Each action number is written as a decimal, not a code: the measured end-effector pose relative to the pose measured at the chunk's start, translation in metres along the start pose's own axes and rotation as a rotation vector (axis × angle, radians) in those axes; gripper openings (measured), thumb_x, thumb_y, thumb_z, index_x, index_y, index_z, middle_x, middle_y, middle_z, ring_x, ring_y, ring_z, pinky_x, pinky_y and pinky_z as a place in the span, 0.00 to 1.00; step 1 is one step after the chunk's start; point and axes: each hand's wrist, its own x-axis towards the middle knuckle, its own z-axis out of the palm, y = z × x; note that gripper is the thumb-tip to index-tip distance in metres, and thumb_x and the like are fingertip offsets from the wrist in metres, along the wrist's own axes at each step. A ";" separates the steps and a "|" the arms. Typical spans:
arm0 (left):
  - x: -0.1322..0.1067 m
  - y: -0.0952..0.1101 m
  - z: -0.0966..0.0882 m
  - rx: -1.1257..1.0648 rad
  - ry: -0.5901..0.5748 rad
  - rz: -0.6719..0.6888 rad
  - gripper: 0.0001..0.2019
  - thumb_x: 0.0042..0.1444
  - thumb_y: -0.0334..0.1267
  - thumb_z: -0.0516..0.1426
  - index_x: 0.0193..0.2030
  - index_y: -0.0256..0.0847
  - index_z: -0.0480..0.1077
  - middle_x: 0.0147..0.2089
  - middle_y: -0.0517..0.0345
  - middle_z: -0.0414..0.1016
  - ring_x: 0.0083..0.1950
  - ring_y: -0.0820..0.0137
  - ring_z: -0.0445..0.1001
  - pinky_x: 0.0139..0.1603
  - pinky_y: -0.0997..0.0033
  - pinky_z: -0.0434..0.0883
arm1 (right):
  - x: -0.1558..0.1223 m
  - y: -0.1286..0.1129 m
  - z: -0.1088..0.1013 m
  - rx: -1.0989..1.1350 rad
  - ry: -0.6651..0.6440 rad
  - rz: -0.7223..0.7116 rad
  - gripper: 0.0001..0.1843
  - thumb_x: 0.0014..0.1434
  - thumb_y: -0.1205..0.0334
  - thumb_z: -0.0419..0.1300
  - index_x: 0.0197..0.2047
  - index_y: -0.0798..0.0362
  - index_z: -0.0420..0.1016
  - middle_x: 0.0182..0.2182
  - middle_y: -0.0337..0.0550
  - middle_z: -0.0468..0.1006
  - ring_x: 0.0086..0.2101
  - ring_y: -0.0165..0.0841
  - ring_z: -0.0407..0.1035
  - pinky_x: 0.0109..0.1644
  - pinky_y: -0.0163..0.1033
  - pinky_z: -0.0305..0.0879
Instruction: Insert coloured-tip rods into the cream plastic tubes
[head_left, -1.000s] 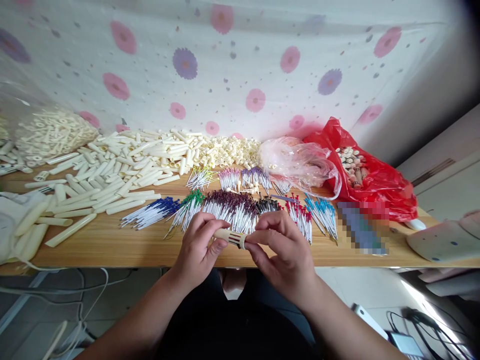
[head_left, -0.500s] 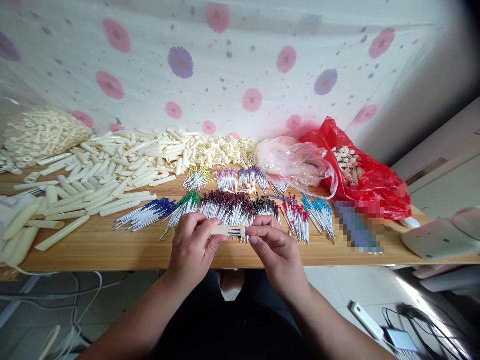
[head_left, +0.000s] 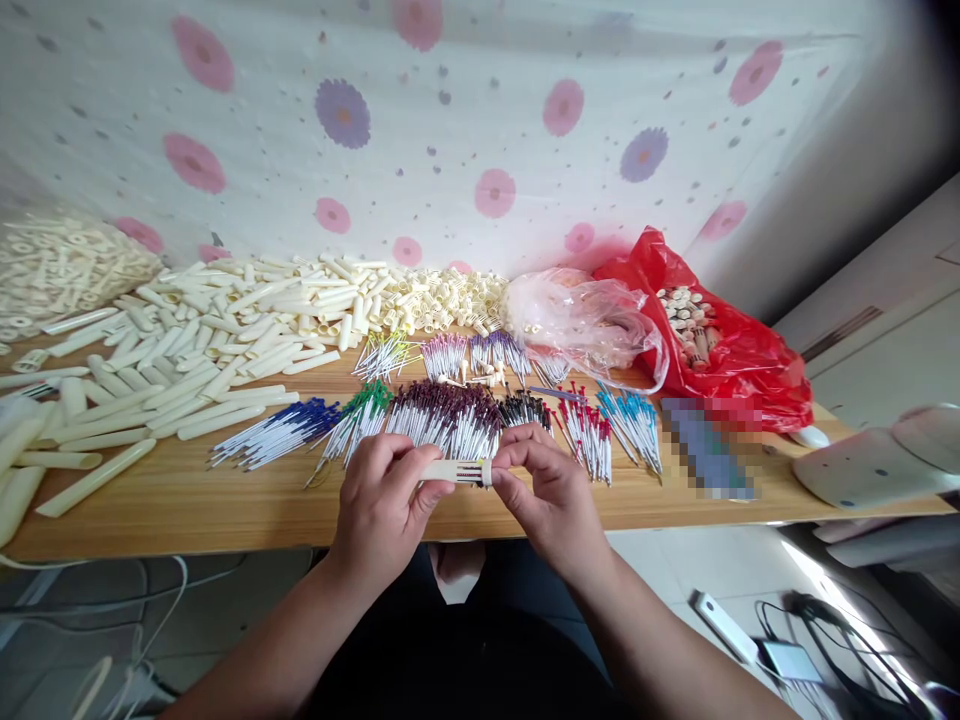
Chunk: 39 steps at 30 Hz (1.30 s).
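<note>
Held level between both hands is a cream multicolour pen [head_left: 459,471], with dark sliders showing in the slots near its right end. My left hand [head_left: 381,497] pinches the barrel's left part between thumb and fingers. At the slotted end, the thumb and fingertips of my right hand [head_left: 553,502] are closed on the pen's rim. Just beyond the hands lie bundles of white pen refills with coloured tops: dark maroon [head_left: 448,412], black [head_left: 525,409], green [head_left: 367,400], blue [head_left: 281,432], red [head_left: 585,432] and light blue [head_left: 631,428].
Cream pen tubes [head_left: 187,350] are heaped at the left, beside short slotted pieces [head_left: 442,300]. A clear bag [head_left: 585,330] and a red bag [head_left: 757,365] of small cream parts stand at the back right. A white cylindrical object [head_left: 874,460] lies near the table's right end.
The view has shifted slightly, so the table's things sit further left. Both hands keep their hold on the pen; the right fingertips have shifted a little at its slotted end.
</note>
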 end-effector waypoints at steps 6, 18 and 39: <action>-0.002 -0.001 0.000 0.042 -0.006 -0.006 0.13 0.60 0.46 0.53 0.41 0.40 0.72 0.38 0.52 0.65 0.40 0.62 0.66 0.42 0.62 0.65 | -0.002 0.000 0.000 0.032 -0.034 0.034 0.05 0.57 0.63 0.59 0.30 0.53 0.73 0.34 0.41 0.69 0.37 0.31 0.66 0.44 0.39 0.62; 0.000 -0.003 0.003 -0.295 -0.111 -0.170 0.12 0.62 0.45 0.50 0.40 0.40 0.70 0.38 0.54 0.67 0.40 0.65 0.69 0.41 0.67 0.67 | -0.013 0.016 -0.009 0.221 -0.063 0.008 0.07 0.58 0.60 0.60 0.40 0.46 0.78 0.39 0.43 0.70 0.42 0.33 0.67 0.49 0.43 0.65; 0.094 -0.041 0.049 -0.491 -0.283 -0.113 0.10 0.59 0.39 0.52 0.28 0.40 0.65 0.30 0.60 0.64 0.34 0.69 0.65 0.37 0.69 0.63 | 0.024 0.098 -0.151 -1.284 -0.100 0.562 0.12 0.59 0.60 0.53 0.31 0.55 0.75 0.34 0.49 0.76 0.36 0.39 0.71 0.39 0.39 0.61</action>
